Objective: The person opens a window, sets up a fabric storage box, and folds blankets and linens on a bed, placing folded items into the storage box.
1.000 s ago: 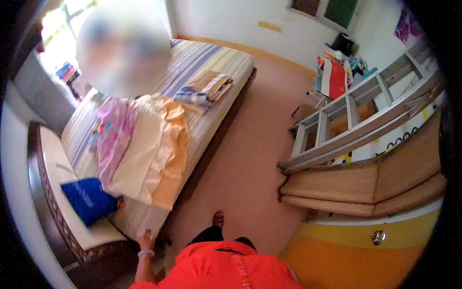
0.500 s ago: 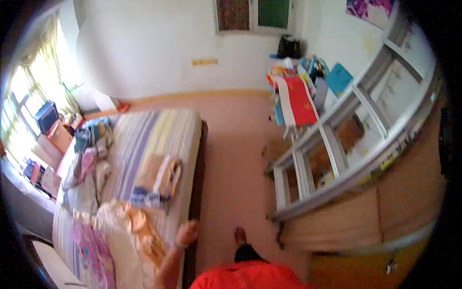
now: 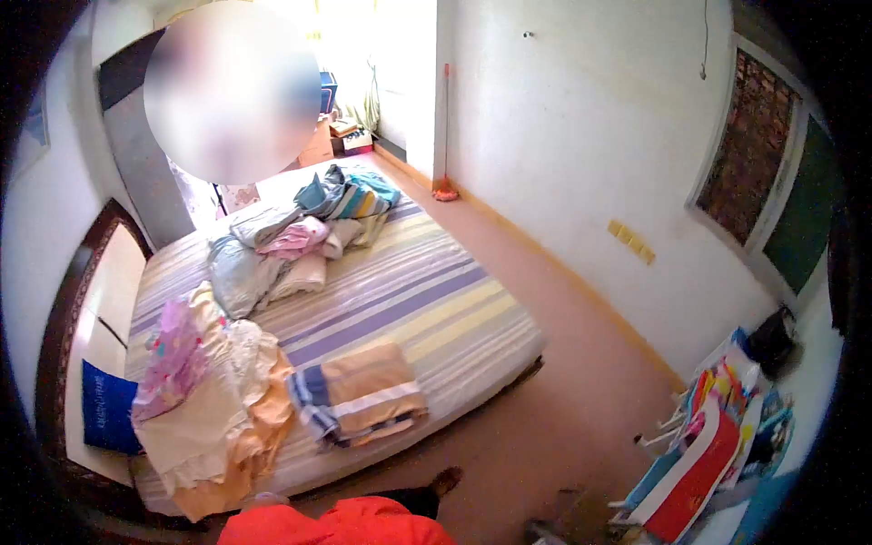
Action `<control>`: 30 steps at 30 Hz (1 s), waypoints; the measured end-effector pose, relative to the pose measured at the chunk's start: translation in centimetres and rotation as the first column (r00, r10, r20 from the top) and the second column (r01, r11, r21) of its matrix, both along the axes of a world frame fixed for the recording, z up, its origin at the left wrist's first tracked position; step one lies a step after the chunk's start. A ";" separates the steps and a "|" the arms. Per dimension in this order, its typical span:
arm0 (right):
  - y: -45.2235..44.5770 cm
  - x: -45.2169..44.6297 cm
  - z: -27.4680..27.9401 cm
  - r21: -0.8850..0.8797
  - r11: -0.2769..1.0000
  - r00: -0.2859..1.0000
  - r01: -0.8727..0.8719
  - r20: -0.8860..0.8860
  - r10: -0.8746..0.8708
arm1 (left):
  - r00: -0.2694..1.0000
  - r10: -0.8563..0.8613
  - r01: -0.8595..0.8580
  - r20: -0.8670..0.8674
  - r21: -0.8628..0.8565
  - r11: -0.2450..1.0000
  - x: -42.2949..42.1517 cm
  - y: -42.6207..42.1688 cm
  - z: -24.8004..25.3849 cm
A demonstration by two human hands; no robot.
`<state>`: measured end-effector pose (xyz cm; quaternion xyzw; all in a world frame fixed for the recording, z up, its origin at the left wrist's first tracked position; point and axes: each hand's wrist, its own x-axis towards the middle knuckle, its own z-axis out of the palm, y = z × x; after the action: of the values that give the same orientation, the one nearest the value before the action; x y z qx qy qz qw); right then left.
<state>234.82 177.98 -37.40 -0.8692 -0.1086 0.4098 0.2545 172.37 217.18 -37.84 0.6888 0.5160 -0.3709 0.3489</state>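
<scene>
Peach cloth (image 3: pixel 262 445) lies along the bed's (image 3: pixel 463 336) near edge
A brush from the leg (image 3: pixel 420 499) could drag its loose folds floorward, perhaps nudging the folded blanket (image 3: pixel 368 377); neither hand shows, so grip is untellable

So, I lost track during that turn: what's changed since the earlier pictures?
The view has swung left, carrying the ladder's rungs out of sight. The left hand, earlier near the edge of the bed, can't be made out now. Blanket, sheet and pillow lie as before.
</scene>
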 end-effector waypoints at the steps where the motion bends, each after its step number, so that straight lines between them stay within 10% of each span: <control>1: 4.6 2.3 2.6 0.006 1.000 1.000 0.004 0.030 -0.005 | 1.000 -0.018 0.018 0.009 0.001 1.000 2.9 1.9 -0.7; 9: 21.3 18.4 7.9 0.041 0.997 0.998 -0.064 0.029 0.063 | 0.882 -0.216 0.086 0.418 0.307 0.948 41.1 22.2 4.2; 12: 23.8 25.0 6.5 0.004 0.995 0.995 -0.096 -0.005 0.096 | 0.612 -0.163 -0.152 0.774 0.317 0.936 55.3 28.5 7.1; 14: 24.9 30.6 5.7 -0.031 0.993 0.994 -0.112 -0.018 0.111 | 0.674 -0.223 -0.023 0.704 0.322 0.947 61.9 31.2 11.5; 18: 27.1 44.2 5.0 -0.098 0.990 0.995 -0.102 -0.008 0.102 | 0.798 -0.197 -0.069 0.569 0.413 0.908 69.0 35.0 1.2; 26: 39.1 73.7 9.6 -0.114 0.989 0.962 -0.090 0.248 0.116 | 0.984 0.033 -0.009 0.175 -0.133 0.991 64.2 26.9 -6.1; 30: 50.8 84.6 11.1 0.001 0.987 0.920 -0.161 0.363 0.149 | 0.953 0.300 -0.290 0.028 -0.186 0.939 66.8 25.7 -3.5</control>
<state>319.38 228.78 -26.32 -0.9144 -0.2283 0.2599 0.2102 239.17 242.84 -41.35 0.5796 0.5679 -0.3398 0.4755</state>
